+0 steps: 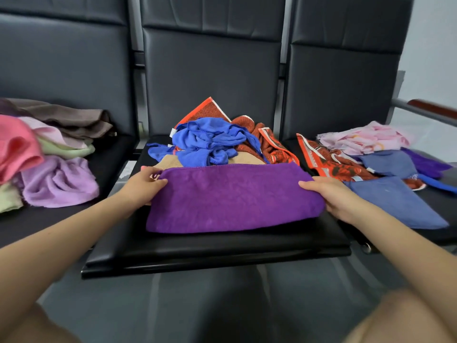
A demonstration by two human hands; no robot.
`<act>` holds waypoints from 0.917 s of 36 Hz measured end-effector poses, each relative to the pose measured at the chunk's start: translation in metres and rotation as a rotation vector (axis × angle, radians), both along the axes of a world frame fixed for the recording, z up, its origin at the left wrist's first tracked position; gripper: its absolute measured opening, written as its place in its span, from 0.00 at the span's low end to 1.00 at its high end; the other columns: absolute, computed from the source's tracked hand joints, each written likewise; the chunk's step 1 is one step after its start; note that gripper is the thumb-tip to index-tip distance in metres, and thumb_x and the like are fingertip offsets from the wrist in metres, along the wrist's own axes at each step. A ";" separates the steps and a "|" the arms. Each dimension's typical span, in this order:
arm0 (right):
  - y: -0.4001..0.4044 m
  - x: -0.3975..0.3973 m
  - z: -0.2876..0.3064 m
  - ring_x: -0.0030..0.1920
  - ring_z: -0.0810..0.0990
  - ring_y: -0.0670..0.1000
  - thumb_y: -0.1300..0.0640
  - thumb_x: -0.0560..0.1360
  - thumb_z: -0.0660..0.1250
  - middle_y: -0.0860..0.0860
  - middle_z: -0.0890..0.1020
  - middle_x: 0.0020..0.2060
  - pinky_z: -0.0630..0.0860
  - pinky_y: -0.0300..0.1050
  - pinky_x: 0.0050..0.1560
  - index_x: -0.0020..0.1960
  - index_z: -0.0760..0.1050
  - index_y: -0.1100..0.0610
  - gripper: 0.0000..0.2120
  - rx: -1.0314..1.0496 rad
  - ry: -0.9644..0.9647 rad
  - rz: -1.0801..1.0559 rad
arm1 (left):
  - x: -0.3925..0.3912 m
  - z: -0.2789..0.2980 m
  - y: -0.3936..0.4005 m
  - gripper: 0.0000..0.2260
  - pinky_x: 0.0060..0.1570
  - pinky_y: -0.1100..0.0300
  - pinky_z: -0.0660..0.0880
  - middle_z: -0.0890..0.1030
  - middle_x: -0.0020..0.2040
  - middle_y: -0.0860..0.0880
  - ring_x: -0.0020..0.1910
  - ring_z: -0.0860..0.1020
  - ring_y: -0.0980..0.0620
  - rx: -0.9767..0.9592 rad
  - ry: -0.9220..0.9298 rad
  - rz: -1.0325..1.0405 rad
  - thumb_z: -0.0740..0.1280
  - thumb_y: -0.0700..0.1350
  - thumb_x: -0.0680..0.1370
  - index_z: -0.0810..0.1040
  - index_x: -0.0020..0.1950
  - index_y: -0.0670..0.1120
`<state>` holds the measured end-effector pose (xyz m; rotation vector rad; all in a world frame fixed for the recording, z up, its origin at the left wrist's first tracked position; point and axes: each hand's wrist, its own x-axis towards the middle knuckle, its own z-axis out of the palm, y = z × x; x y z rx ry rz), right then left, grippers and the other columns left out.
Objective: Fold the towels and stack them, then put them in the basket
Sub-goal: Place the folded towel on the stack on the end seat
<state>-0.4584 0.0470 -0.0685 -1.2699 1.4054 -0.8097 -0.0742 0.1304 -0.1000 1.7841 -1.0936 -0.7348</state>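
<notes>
A purple towel [232, 198], folded into a long band, lies across the front of the middle black seat [217, 246]. My left hand [143, 184] grips its left end, thumb on top and fingers tucked under. At the right end, my right hand [331, 196] holds the cloth the same way. Behind the purple towel sits a loose heap: a crumpled blue towel [207, 142], a red patterned towel [267, 142] and a tan one [170, 162]. No basket is in view.
On the left seat lies a pile of pink [17, 147], lilac [59, 181], pale green and brown [66, 117] cloths. The right seat holds a flat blue cloth [395, 201], a red patterned towel [331, 162], a pink floral cloth [363, 138] and a purple one. Black seat backs rise behind.
</notes>
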 end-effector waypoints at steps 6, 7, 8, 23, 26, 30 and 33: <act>0.015 0.019 0.026 0.54 0.80 0.58 0.57 0.75 0.70 0.58 0.82 0.54 0.76 0.47 0.46 0.60 0.77 0.63 0.16 -0.107 -0.147 -0.092 | -0.002 0.004 0.007 0.13 0.35 0.58 0.75 0.75 0.42 0.47 0.35 0.75 0.50 -0.062 -0.161 0.055 0.61 0.40 0.79 0.73 0.64 0.44; 0.019 0.027 0.032 0.55 0.80 0.58 0.58 0.76 0.69 0.58 0.82 0.54 0.75 0.45 0.45 0.60 0.76 0.62 0.15 -0.114 -0.184 -0.092 | -0.002 0.007 0.009 0.13 0.35 0.57 0.75 0.76 0.43 0.46 0.33 0.76 0.48 -0.081 -0.218 0.062 0.61 0.39 0.79 0.74 0.63 0.43; 0.022 0.036 0.036 0.55 0.80 0.57 0.58 0.76 0.69 0.57 0.82 0.54 0.75 0.44 0.44 0.61 0.76 0.63 0.15 -0.119 -0.225 -0.091 | -0.003 0.009 0.011 0.13 0.36 0.57 0.75 0.77 0.46 0.44 0.31 0.77 0.47 -0.104 -0.262 0.067 0.61 0.40 0.79 0.74 0.63 0.43; 0.060 0.172 0.029 0.37 0.78 0.48 0.53 0.80 0.62 0.52 0.81 0.39 0.72 0.37 0.30 0.59 0.77 0.57 0.12 -0.093 -0.021 0.571 | -0.029 0.025 0.029 0.08 0.27 0.68 0.74 0.77 0.39 0.47 0.33 0.74 0.53 -0.049 -0.066 -0.059 0.56 0.38 0.82 0.74 0.53 0.44; 0.051 0.163 0.027 0.34 0.77 0.46 0.55 0.80 0.62 0.51 0.80 0.37 0.70 0.35 0.28 0.56 0.80 0.59 0.11 -0.194 0.091 0.539 | -0.038 0.022 0.025 0.08 0.31 0.65 0.77 0.77 0.40 0.48 0.34 0.75 0.54 0.025 -0.067 -0.101 0.60 0.43 0.82 0.75 0.57 0.43; 0.038 0.138 0.021 0.32 0.75 0.46 0.56 0.78 0.66 0.49 0.79 0.34 0.67 0.35 0.25 0.49 0.80 0.57 0.06 -0.339 0.285 0.436 | -0.043 0.018 0.015 0.21 0.49 0.54 0.80 0.77 0.40 0.49 0.35 0.79 0.51 0.048 -0.159 -0.033 0.67 0.51 0.77 0.71 0.66 0.42; 0.028 0.119 0.014 0.31 0.75 0.47 0.55 0.77 0.68 0.50 0.80 0.34 0.69 0.37 0.26 0.47 0.78 0.56 0.04 -0.321 0.353 0.382 | -0.045 0.017 0.012 0.21 0.48 0.57 0.76 0.78 0.41 0.48 0.40 0.79 0.49 0.077 -0.220 -0.016 0.70 0.54 0.75 0.72 0.61 0.42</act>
